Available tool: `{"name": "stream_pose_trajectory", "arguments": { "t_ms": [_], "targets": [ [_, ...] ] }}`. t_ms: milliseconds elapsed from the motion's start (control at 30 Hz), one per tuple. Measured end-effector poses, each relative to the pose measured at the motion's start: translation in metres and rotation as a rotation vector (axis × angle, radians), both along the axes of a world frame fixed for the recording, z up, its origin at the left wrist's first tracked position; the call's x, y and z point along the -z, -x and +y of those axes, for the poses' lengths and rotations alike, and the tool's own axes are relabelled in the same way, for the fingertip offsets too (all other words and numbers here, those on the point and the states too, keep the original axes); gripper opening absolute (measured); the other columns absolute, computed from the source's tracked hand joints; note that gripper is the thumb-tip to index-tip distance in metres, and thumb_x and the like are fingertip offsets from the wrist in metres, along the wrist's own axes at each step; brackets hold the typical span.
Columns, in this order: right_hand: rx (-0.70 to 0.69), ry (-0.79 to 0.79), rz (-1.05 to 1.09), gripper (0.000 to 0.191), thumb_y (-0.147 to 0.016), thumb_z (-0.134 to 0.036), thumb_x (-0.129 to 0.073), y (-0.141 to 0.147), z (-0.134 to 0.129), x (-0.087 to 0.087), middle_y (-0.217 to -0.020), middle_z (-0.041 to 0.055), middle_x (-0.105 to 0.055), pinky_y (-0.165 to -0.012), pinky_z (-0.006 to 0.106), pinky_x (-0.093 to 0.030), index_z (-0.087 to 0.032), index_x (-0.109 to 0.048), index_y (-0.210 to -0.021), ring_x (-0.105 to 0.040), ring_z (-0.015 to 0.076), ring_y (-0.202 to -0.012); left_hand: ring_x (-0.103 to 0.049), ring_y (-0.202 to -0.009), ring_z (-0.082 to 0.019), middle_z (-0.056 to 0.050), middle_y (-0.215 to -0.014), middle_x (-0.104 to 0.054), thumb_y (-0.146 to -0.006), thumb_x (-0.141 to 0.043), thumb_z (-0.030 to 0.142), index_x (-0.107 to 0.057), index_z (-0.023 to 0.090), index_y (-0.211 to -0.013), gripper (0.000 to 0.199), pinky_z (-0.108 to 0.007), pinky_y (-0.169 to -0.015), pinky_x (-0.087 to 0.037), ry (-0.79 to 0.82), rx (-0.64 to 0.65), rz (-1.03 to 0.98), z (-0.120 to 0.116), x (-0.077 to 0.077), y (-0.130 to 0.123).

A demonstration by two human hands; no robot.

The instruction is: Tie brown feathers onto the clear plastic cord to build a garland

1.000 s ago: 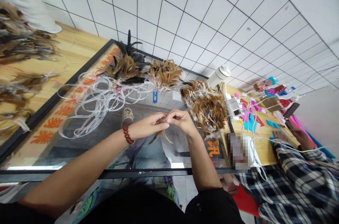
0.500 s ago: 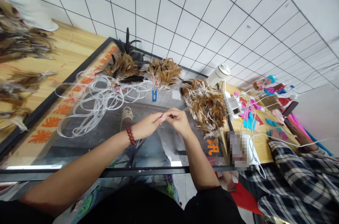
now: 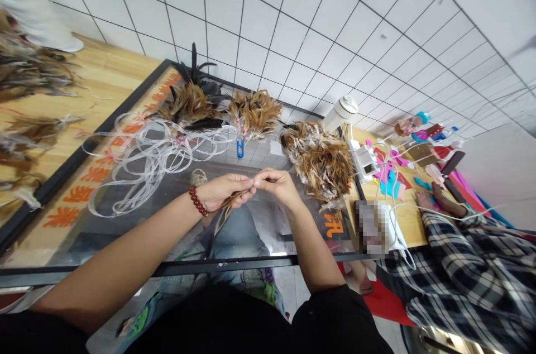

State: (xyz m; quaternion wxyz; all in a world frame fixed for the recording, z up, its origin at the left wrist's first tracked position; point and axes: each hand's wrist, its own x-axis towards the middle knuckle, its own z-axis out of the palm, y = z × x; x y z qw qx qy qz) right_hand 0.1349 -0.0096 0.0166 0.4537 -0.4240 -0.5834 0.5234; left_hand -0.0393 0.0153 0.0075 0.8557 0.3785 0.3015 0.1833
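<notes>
Over the glass tabletop (image 3: pixel 138 237), my two hands meet at the fingertips. My left hand (image 3: pixel 224 189), with a dark red bead bracelet (image 3: pixel 197 200) at the wrist, is closed on brown feathers (image 3: pixel 229 202) that stick out below the palm. My right hand (image 3: pixel 278 183) pinches right at the left fingertips; what lies between its fingers is too small to make out. Beyond them lies a small blue thread snipper (image 3: pixel 240 148). A brown feather bunch (image 3: pixel 256 111) sits behind it, and a larger feather pile (image 3: pixel 320 161) is to the right of my right hand.
Loose coils of white ribbon (image 3: pixel 146 167) spread on the left, beside a feather bunch with black plumes (image 3: pixel 190 103). A white bottle (image 3: pixel 341 113), power strip (image 3: pixel 363 159) and cables stand at right. A co-worker in a plaid shirt (image 3: pixel 452 248) sits there. More feathers (image 3: pixel 37 72) lie far left.
My left hand has turned, so the brown feathers in it now show below the palm. The fingertips stay together. The whole view has shifted slightly.
</notes>
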Motion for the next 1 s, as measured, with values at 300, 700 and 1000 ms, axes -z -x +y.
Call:
{"name": "stream_pose_trajectory", "arguments": {
  "t_ms": [300, 700, 1000],
  "targets": [
    [0.330, -0.264, -0.973, 0.020, -0.086, -0.021, -0.054, -0.104, -0.082, -0.027, -0.090, 0.0057, -0.067, -0.076, 0.027, -0.045, -0.022, -0.073, -0.092, -0.061, 0.0159, -0.083, -0.049, -0.048, -0.006, 0.001, -0.059, -0.053, -0.069, -0.074, 0.043, -0.057, 0.013, -0.067, 0.034, -0.018, -0.045, -0.043, -0.036, -0.228, -0.035, 0.000, 0.001, -0.008],
    [0.426, 0.122, -1.583, 0.024, -0.089, -0.022, -0.043, -0.104, -0.083, 0.005, -0.100, 0.0092, -0.067, -0.070, 0.026, -0.040, -0.020, -0.065, -0.099, -0.062, 0.0186, -0.085, -0.056, -0.055, -0.009, -0.002, -0.070, -0.060, -0.066, -0.076, 0.043, -0.061, 0.013, -0.067, 0.034, -0.021, -0.053, -0.048, -0.037, -0.292, -0.020, 0.000, 0.006, -0.012],
    [0.279, -0.085, -1.315, 0.041, -0.088, -0.031, -0.051, -0.027, -0.056, -0.018, -0.103, 0.0054, -0.067, -0.074, 0.025, -0.043, -0.025, -0.048, -0.127, -0.063, 0.0183, -0.090, -0.057, -0.056, -0.009, -0.002, -0.070, -0.061, -0.069, -0.074, 0.040, -0.062, 0.012, -0.069, 0.030, -0.021, -0.054, -0.049, -0.046, -0.297, -0.037, 0.000, 0.006, -0.011]
  ]
}}
